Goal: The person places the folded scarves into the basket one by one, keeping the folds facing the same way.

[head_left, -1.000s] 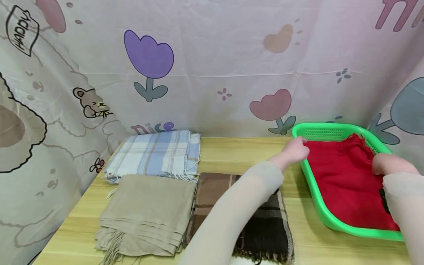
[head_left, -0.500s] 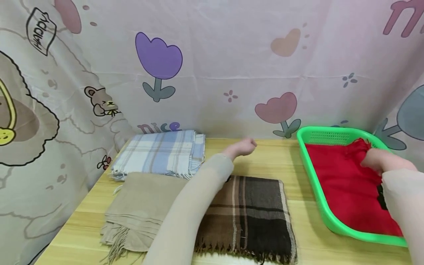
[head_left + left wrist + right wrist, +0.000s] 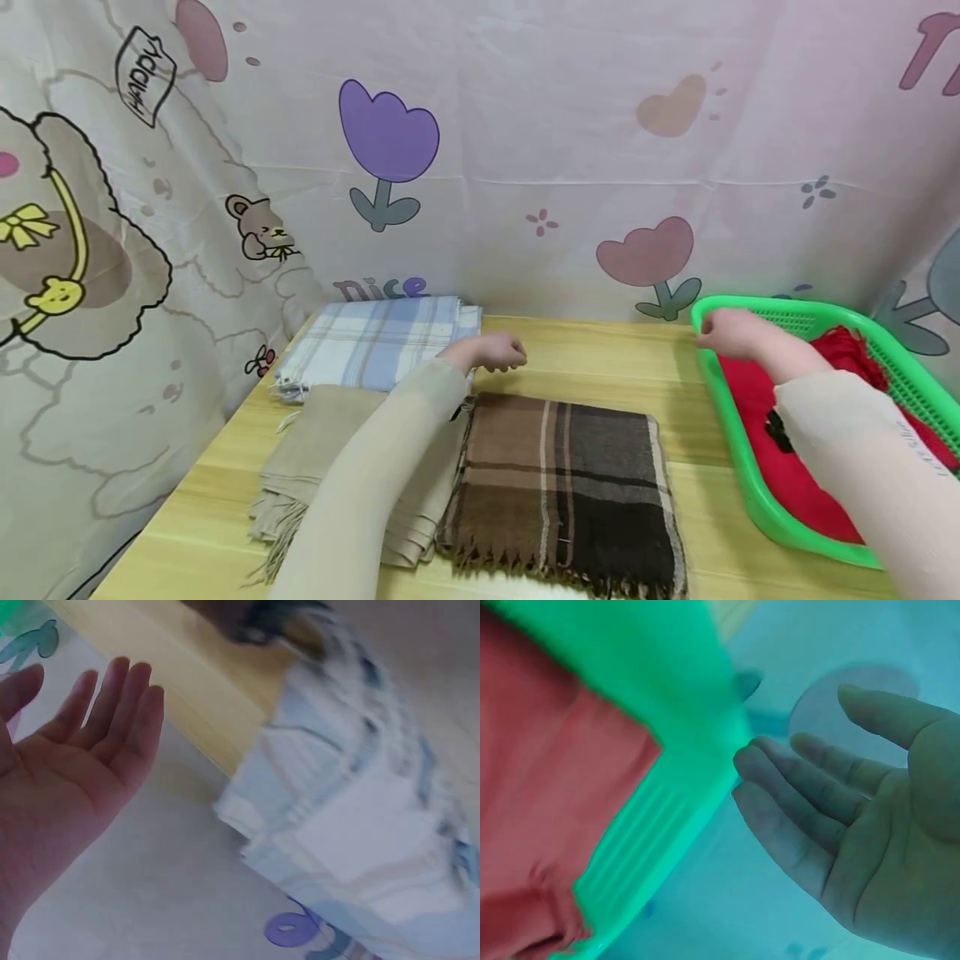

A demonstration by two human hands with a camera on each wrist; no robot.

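Note:
My left hand [image 3: 491, 352] hovers over the table beside the right end of a folded blue and white plaid scarf [image 3: 367, 346]. In the left wrist view its fingers [image 3: 112, 705] are loosely extended and the palm holds nothing. My right hand [image 3: 738, 333] is at the back left corner of a green plastic basket [image 3: 729, 442]. Relaxed, slightly bent fingers [image 3: 784, 825] show in the right wrist view, with nothing in them. A red fringed scarf [image 3: 795, 475] lies spread inside the basket, partly hidden by my right forearm.
A folded beige fringed scarf [image 3: 322, 417] lies in front of the plaid one, partly covered by my left sleeve [image 3: 375, 467]. Right of it is a folded brown and black plaid scarf [image 3: 562, 492]. A patterned cloth backdrop [image 3: 517, 100] rises behind the wooden table [image 3: 600, 358].
My left hand has moved left from the basket's rim to the blue and white scarf. My right hand has left the red scarf's right side and moved left to the basket's back corner.

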